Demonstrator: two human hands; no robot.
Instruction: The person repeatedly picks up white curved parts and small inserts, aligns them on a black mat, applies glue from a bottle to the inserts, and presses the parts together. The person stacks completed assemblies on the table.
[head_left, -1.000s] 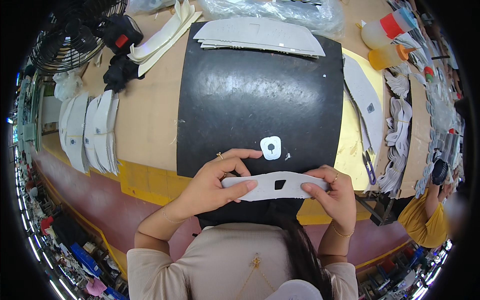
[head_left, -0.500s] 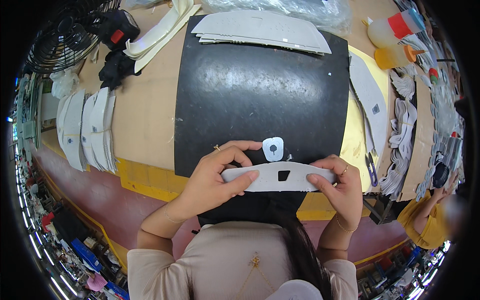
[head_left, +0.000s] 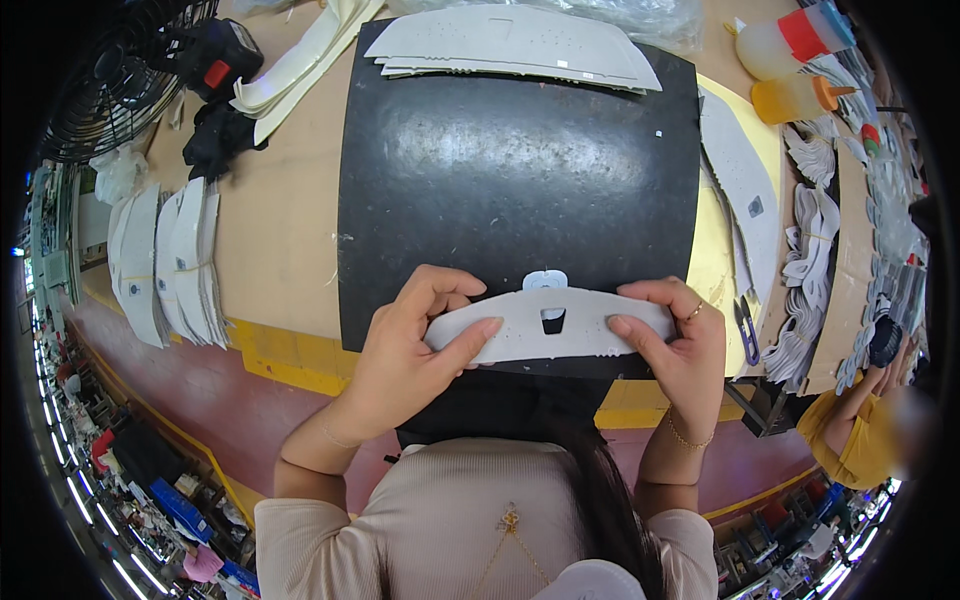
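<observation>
Person seated at the near edge of the surface (head_left: 285,240), both hands raised just over the black mat (head_left: 520,180). Left hand (head_left: 405,350) closed on the left end of a long grey curved cut piece (head_left: 550,325), thumb on top, fingers wrapped behind. Right hand (head_left: 680,345) closed on the right end in the same way; a ring shows on one finger. The piece is held level between the hands, with a small dark square cut-out at its centre. Just beyond its top edge, a small white tab (head_left: 546,280) lies on the mat, touching or nearly touching the piece; cannot tell which.

Further out: stack of grey cut panels (head_left: 515,45) at the mat's far edge. Left: bundled white pieces (head_left: 165,260) standing in rows. Far right: two squeeze bottles (head_left: 790,60).
</observation>
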